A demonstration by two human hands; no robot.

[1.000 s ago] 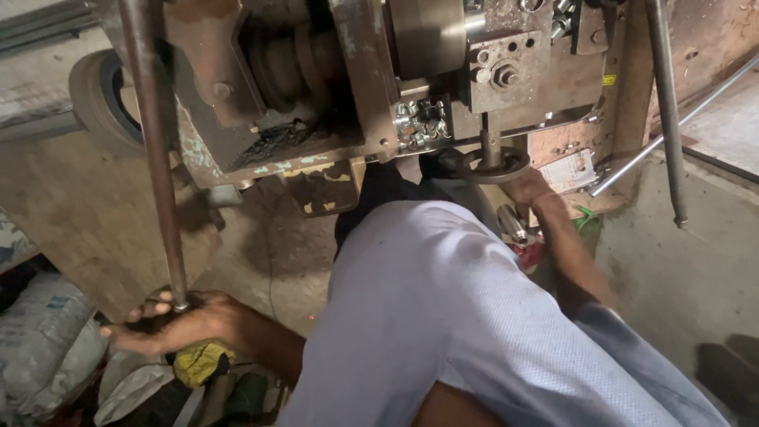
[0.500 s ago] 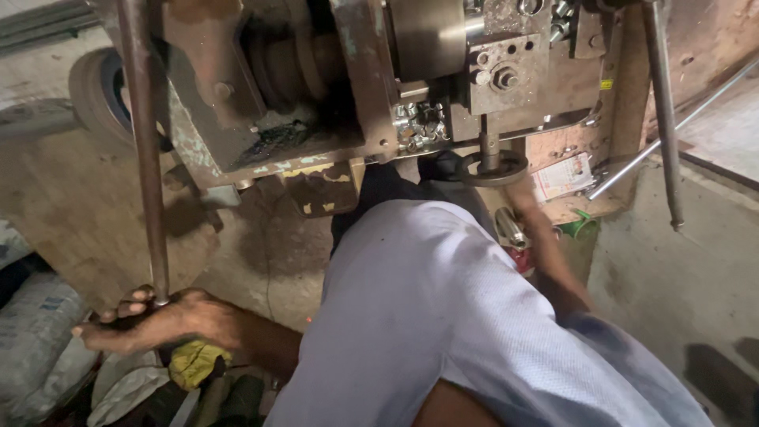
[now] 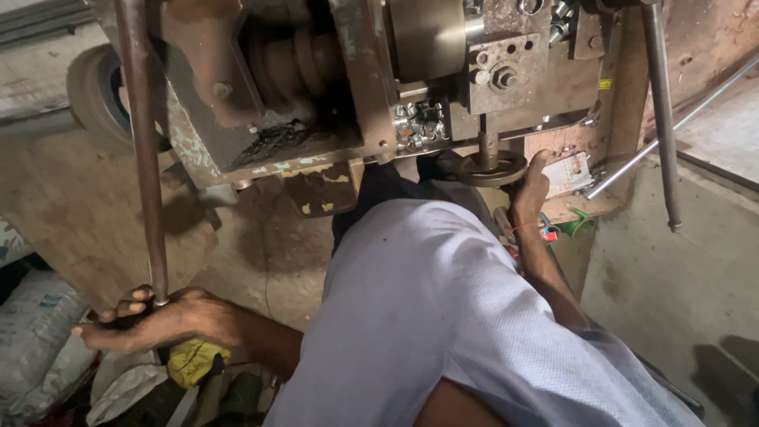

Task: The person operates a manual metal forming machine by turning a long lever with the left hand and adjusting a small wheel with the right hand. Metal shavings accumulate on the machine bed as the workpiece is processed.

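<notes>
Left hand [image 3: 154, 320] grips long lever [image 3: 142, 150]; right hand [image 3: 528, 190] fingers touch handwheel [image 3: 484, 168] beside white label [image 3: 571, 172].

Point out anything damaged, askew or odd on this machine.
The machine body shows flaking greenish paint and rust along its lower edge. Nothing looks spilled or broken. The left hand grips the long lever's lower end; the right hand touches the small handwheel.

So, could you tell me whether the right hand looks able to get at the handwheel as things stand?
Probably yes. The right hand is already up beside the handwheel, fingertips at or near its rim, with nothing between them. Whether it actually grips the rim cannot be told. The left hand is busy holding the long rod.
</notes>
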